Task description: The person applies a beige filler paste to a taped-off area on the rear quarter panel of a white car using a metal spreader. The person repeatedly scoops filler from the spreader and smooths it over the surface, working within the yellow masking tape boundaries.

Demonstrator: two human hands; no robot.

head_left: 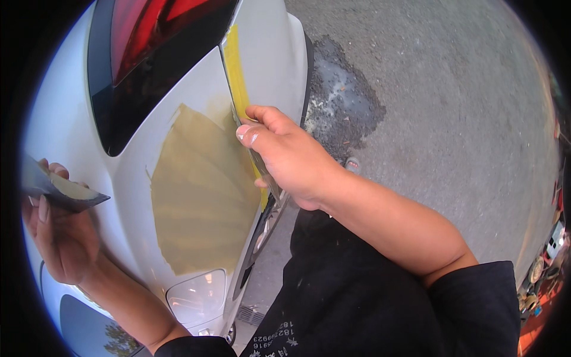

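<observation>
A smooth tan patch of body filler covers much of the white car's rear side panel. Yellow masking tape runs down the panel's edge beside it. My right hand is closed around a thin, shiny scraper, its edge against the panel by the tape; my fingers partly hide the blade. Off to the left, my left hand grips a dark putty board with a pale layer of filler on it. The board is held apart from the filler patch.
A red tail light with a dark lower part sits above the patch, and a fuel flap below it. Grey pavement with a wet, stained spot lies to the right. Assorted objects stand at the far right.
</observation>
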